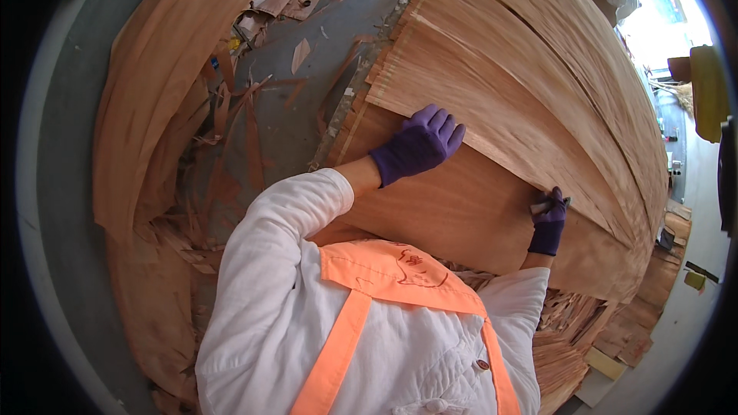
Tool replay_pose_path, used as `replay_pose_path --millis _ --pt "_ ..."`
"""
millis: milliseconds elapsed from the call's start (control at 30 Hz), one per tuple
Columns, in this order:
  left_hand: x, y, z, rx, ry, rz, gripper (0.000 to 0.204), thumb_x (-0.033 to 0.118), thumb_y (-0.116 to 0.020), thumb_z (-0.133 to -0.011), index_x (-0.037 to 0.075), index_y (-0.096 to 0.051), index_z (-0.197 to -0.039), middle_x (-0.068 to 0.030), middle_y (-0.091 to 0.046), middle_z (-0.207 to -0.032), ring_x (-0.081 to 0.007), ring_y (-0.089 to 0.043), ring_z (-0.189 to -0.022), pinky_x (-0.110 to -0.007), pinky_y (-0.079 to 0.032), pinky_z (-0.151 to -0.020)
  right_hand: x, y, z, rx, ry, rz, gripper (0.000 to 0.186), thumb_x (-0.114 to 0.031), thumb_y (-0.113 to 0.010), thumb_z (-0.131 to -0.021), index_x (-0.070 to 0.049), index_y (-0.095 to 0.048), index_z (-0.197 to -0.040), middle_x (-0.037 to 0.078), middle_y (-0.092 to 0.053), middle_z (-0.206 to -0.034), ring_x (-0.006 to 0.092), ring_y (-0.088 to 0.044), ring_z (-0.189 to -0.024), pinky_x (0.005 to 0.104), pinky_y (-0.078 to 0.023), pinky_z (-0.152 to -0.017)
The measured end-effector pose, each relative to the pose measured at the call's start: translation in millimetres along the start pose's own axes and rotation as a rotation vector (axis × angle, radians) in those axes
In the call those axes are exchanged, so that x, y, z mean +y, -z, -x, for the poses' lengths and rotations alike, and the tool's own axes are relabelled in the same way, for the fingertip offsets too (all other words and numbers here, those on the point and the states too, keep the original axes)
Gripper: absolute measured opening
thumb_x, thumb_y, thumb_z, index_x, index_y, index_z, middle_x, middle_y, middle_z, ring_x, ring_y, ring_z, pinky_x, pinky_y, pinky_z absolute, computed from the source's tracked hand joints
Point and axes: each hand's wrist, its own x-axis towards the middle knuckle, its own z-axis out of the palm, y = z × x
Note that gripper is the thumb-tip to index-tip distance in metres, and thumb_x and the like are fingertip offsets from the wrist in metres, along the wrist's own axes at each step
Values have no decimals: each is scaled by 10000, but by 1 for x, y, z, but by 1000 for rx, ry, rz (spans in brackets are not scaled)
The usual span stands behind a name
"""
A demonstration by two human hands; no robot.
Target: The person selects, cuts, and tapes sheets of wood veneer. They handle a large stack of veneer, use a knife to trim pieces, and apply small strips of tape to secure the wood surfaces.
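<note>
Both my hands wear purple gloves and are at the near edge of a wide wood veneer sheet [492, 100]. My left hand [423, 142] rests flat over that edge, fingers stretched forward on the sheet and slightly apart. Farther right along the same edge, my right hand [549, 221] is closed around a small greyish object [567, 202]. Only a bit of it shows, so its kind cannot be told. Under the top sheet, a smoother veneer sheet [453, 200] extends toward my body. Its near part is hidden by my orange apron [400, 273].
Large veneer pieces [154, 100] hang or lean at the left. Torn veneer scraps [250, 131] litter the grey floor [307, 54] beside the stack. More strips [573, 323] lie at the lower right. A yellow item [709, 92] is at the far right.
</note>
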Motion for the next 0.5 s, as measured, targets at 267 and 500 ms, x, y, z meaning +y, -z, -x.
replay_pose_path --millis 267,500 --pt "2 2 7 -91 24 -23 300 173 -553 -755 50 -603 -1024 -122 -616 -969 -256 -576 -933 -400 -436 -866 15 22 -19 155 -16 11 129 -182 -623 -846 -103 -523 -825 26 -560 -692 169 -559 -588 283 -452 -470" --pt "5 -1 13 -60 44 2 300 175 -547 -761 45 -603 -1025 -134 -622 -991 -261 -583 -935 -394 -440 -854 16 22 -18 143 0 28 136 -178 -624 -848 -86 -525 -832 26 -555 -687 169 -557 -590 285 -461 -482"
